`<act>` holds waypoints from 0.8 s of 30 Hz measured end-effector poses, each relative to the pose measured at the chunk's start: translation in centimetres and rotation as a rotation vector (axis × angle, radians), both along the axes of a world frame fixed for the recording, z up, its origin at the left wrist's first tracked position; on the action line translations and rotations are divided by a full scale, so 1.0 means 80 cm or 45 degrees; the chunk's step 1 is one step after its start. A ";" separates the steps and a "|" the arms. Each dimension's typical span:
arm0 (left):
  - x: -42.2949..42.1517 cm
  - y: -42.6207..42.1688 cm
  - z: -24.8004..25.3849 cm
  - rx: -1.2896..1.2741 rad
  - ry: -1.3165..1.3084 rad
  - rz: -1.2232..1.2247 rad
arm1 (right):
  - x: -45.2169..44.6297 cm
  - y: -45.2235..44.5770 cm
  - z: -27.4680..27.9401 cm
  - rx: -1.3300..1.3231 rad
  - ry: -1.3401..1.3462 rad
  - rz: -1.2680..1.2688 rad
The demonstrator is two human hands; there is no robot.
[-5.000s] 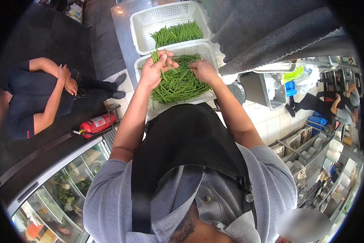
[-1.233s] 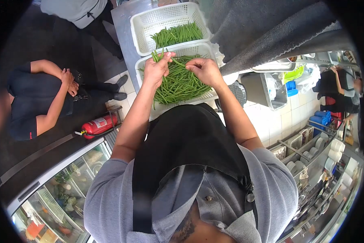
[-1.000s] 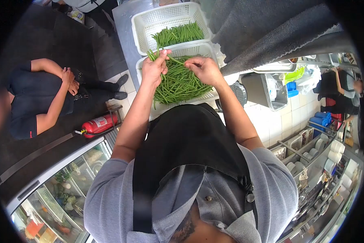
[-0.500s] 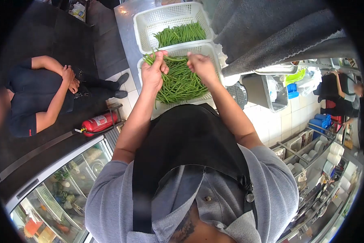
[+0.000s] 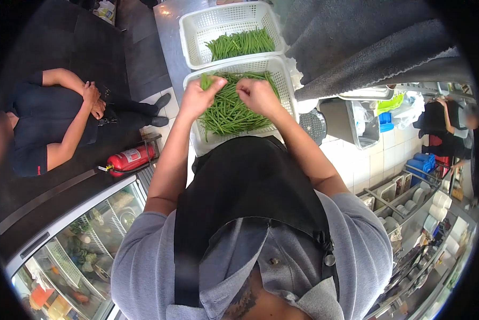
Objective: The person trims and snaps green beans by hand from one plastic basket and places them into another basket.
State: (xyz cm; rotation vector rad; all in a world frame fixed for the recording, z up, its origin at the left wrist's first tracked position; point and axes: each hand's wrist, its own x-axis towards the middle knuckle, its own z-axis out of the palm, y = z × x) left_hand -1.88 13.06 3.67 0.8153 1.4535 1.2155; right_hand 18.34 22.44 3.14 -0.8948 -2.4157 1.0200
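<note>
Loose green beans (image 5: 231, 113) fill the nearer white perforated basket (image 5: 196, 140) in front of me. Over its left side, my left hand (image 5: 198, 100) is closed around a small bunch of green beans, whose ends stick up past the fingers. My right hand (image 5: 262, 99) hovers above the beans to the right, its thumb and fingers pinched together. Whatever the right fingers hold, if anything, is too small to see. Just beyond, a second white perforated basket (image 5: 194, 33) has more green beans (image 5: 240, 44) lined up along its near side.
Both baskets stand on a metal counter (image 5: 171, 40). Dark grey cloth (image 5: 356, 42) hangs at the upper right, and a grey bin (image 5: 342, 121) stands below it. To the left are a person with folded hands (image 5: 93, 101), a red fire extinguisher (image 5: 130, 159) and a glass-topped fridge (image 5: 90, 240).
Half a second ago a bean stretched between both hands; now none spans them. My left hand has lowered slightly and turned, and my right hand has shifted a little left with fingers curled.
</note>
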 end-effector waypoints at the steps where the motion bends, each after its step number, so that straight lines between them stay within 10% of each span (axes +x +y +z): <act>1: 0.006 0.001 -0.009 0.042 0.225 -0.090 | 0.002 0.004 0.013 -0.144 0.041 -0.095; 7: 0.038 0.019 0.003 0.042 0.861 -0.289 | 0.005 0.021 0.040 -0.563 0.185 -0.171; 15: 0.055 0.031 -0.001 0.132 0.550 -0.142 | -0.003 0.000 0.015 -1.776 1.054 -0.564; 19: 0.063 0.034 0.002 0.042 0.074 -0.008 | 0.003 0.007 0.002 -1.655 1.296 -0.566; 24: 0.059 0.036 0.008 0.137 -0.162 0.223 | 0.042 0.027 0.004 -0.672 0.433 -0.398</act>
